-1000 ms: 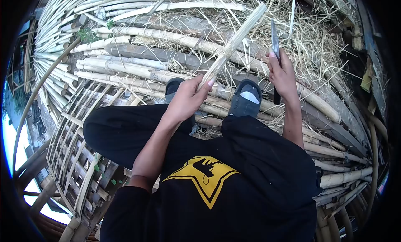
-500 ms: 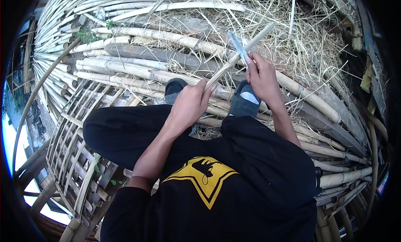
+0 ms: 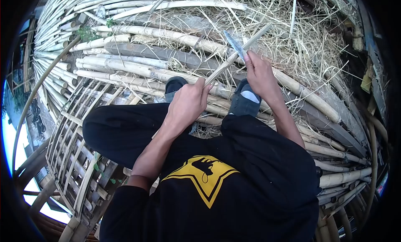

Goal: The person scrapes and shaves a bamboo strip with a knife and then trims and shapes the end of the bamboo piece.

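Observation:
My left hand (image 3: 186, 103) is closed around the near end of a pale bamboo strip (image 3: 222, 68), which slants up and to the right. In my right hand (image 3: 262, 75) is a knife (image 3: 234, 44), its grey-blue blade pointing up and left. The blade crosses the strip near its middle and appears to touch it. My right fingers wrap the handle, which they hide, with the thumb at the base of the blade. Below the hands are my feet in dark sandals (image 3: 245, 101).
Bamboo poles (image 3: 167, 34) lie in rows across the ground ahead. Thin shavings (image 3: 298, 54) cover the upper right. A woven bamboo lattice (image 3: 75, 148) stands at my left, beside a thin curved pole (image 3: 35, 94). More poles (image 3: 344, 178) lie at the right.
The knife and strip have shifted slightly left and down. My left hand has drawn back a little toward me, and my right wrist has turned slightly.

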`<state>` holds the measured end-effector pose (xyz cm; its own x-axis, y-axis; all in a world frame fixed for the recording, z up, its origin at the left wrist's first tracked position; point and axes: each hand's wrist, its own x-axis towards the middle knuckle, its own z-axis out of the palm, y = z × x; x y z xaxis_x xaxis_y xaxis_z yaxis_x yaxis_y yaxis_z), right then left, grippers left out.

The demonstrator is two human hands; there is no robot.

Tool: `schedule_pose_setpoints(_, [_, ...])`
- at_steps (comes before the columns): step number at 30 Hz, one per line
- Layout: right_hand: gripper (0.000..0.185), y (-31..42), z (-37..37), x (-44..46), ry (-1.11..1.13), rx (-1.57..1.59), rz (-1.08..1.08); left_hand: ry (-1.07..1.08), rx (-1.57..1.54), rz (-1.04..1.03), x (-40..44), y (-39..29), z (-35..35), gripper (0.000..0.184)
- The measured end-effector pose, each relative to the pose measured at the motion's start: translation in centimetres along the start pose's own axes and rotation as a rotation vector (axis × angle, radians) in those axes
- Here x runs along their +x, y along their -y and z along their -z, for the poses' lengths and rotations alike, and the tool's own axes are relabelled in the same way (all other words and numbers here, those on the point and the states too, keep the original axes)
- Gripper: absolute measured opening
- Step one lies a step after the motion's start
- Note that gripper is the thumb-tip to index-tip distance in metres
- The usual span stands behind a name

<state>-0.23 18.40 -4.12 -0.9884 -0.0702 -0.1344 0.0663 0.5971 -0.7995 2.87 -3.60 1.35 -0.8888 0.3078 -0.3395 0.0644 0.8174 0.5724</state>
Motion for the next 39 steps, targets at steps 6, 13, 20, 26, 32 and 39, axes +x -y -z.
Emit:
schedule_pose_setpoints(6, [0.028,-0.7,-0.3,-1.6,0.116,0.054,-0.111,0.048,0.093,-0.016,-0.2,0.0,-0.1,0.026])
schedule_pose_setpoints(13, [0.053,1.3,-0.3,-0.1,0.032,0.140,-0.302,0.004,0.140,-0.023,0.1,-0.5,-0.3,0.024])
schedule_pose_setpoints(20, [0.060,-2.4,-2.6,-0.7,0.138,0.526,-0.421,0.059,0.184,0.010,0.0,-0.5,-0.7,0.024])
schedule_pose_setpoints(26, [0.051,-1.1,-1.6,-1.3,0.306,0.945,-0.654,0.010,0.189,-0.010,0.0,-0.5,-0.8,0.024])
schedule_pose_setpoints(32, [0.050,-1.6,-2.4,-1.4,0.389,1.017,-0.703,0.052,0.224,0.037,-0.1,-0.2,-0.9,0.026])
schedule_pose_setpoints(39, [0.049,-2.5,-2.8,-2.0,0.527,1.314,-0.818,0.067,0.270,-0.006,-0.2,0.1,-1.0,0.025])
